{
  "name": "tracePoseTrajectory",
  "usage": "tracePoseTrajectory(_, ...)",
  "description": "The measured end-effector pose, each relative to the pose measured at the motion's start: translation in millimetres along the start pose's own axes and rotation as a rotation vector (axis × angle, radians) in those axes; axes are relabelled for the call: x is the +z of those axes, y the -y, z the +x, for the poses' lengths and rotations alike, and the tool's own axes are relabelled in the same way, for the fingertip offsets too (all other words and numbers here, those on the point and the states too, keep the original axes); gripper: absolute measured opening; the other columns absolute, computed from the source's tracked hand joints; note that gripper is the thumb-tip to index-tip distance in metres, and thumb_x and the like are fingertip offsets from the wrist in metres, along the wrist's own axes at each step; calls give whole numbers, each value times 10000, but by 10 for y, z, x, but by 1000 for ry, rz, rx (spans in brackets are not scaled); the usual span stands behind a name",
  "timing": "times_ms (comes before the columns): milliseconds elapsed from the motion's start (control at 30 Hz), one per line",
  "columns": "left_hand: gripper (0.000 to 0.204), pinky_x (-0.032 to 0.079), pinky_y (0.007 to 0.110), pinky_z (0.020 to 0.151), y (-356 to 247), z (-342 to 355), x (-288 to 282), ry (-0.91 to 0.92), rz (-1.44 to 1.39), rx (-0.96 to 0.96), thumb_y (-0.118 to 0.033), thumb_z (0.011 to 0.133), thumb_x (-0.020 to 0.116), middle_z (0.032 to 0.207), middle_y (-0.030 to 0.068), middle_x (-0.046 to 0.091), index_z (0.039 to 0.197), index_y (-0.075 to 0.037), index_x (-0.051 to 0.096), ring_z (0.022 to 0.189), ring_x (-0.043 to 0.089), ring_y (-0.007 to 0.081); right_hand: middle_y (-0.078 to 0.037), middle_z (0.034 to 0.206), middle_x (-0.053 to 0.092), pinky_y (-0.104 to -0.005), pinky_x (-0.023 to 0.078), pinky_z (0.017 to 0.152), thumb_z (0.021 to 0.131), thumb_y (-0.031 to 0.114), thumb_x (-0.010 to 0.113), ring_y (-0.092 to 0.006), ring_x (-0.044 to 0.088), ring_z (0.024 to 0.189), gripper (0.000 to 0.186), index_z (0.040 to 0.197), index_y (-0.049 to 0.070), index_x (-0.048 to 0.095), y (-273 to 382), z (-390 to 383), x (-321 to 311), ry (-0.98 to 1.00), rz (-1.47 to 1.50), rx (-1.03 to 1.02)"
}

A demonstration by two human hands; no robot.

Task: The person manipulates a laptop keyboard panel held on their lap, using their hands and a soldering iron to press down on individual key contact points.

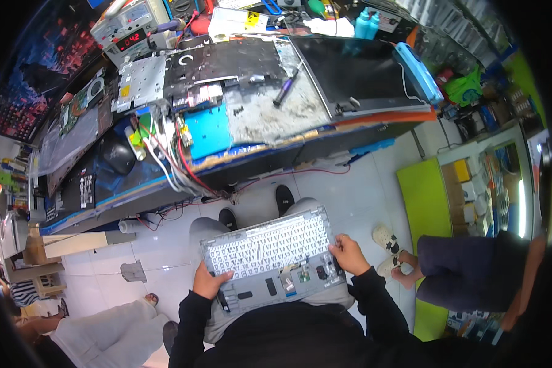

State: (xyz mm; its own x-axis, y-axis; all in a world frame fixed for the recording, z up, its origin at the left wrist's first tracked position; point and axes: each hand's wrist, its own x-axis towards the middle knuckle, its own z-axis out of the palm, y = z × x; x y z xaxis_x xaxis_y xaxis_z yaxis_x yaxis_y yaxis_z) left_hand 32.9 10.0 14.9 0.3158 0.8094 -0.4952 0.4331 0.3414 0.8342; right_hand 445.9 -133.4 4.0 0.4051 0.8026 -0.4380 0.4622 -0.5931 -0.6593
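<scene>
A grey laptop palmrest (251, 295) with the back of its keyboard (270, 245) facing up lies across my lap. My left hand (210, 281) grips its left edge, the thumb resting on top near the lower corner of the keyboard. At the opposite edge, my right hand (351, 255) holds the panel with thumb above and the other fingers partly hidden. Small circuit boards (303, 276) show in the lower right part of the panel.
Ahead stands a cluttered workbench (270, 126) bearing a purple screwdriver (288, 86), a dark screen panel (349, 70), a blue mat (207, 130) and a black mouse (116, 153). Cables (172, 165) hang over its front edge. People sit or stand at both sides; a green cabinet (420, 202) is at right.
</scene>
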Motion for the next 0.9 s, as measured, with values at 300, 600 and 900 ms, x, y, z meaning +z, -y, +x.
tracePoseTrajectory(300,644,559,386,961,-348,286,-277,-94,297,-145,-307,788,910,1123,177,773,1251,39,626,1062,749,290,-160,897,728,-404,551,747,948,258,740,-300,712,790,336,1106,-28,661,390,574,-27,84,3,-22)
tracePoseTrajectory(600,644,561,410,958,-390,267,-445,-36,482,-110,-473,803,873,1127,168,779,1232,-24,700,1076,741,346,-160,874,694,-506,527,708,918,251,763,-387,692,822,211,929,54,688,2023,514,-751,2,-344,-704)
tracePoseTrajectory(900,642,570,440,920,-456,195,-315,-10,522,-113,-518,804,854,1120,174,776,1224,-57,698,1050,741,368,-226,948,712,-522,554,864,929,175,730,-424,712,982,192,992,-4,701,4343,2939,-1529,-638,-712,-1100)
